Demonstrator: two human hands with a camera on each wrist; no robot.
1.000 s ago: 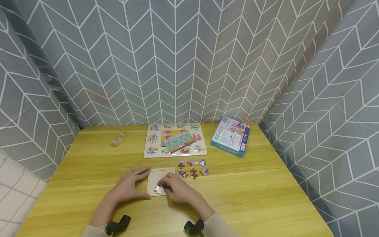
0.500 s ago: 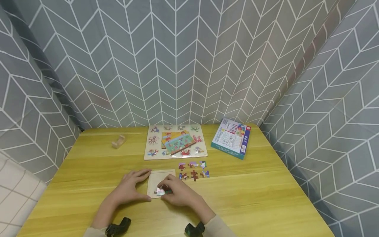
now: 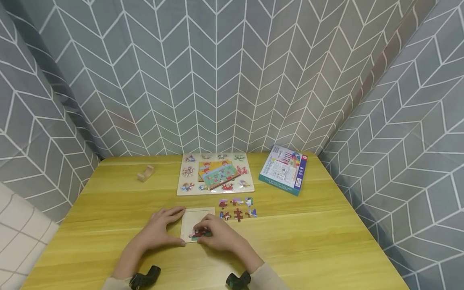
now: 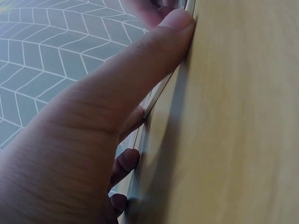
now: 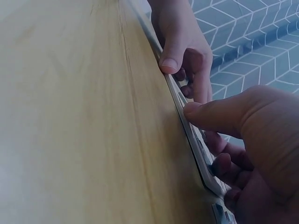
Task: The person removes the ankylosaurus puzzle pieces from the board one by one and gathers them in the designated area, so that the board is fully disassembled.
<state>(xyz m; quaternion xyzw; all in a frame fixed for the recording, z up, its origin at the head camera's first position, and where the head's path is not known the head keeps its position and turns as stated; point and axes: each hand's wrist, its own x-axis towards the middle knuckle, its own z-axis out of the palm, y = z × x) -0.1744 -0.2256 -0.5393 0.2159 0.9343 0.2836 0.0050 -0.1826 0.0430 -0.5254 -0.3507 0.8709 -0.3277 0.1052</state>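
Observation:
A small pale wooden puzzle tray lies flat on the table. My left hand spans its left side, fingers at the upper left corner and thumb at the lower left corner. My right hand pinches a dark red and green jigsaw piece low inside the tray. A pink and white piece shows just left of it, partly covered. In the right wrist view, the right thumb lies at the tray's near edge, with the other fingers curled over the tray.
Several loose jigsaw pieces lie in two rows right of the tray. Behind stands a larger animal puzzle board bearing two small picture puzzles. A box sits back right, a small tape dispenser back left. Patterned curtains surround the table.
My right hand has shifted slightly within the tray, and the dark red and green piece now covers more of the pink and white one. My left hand stays at the tray's left side.

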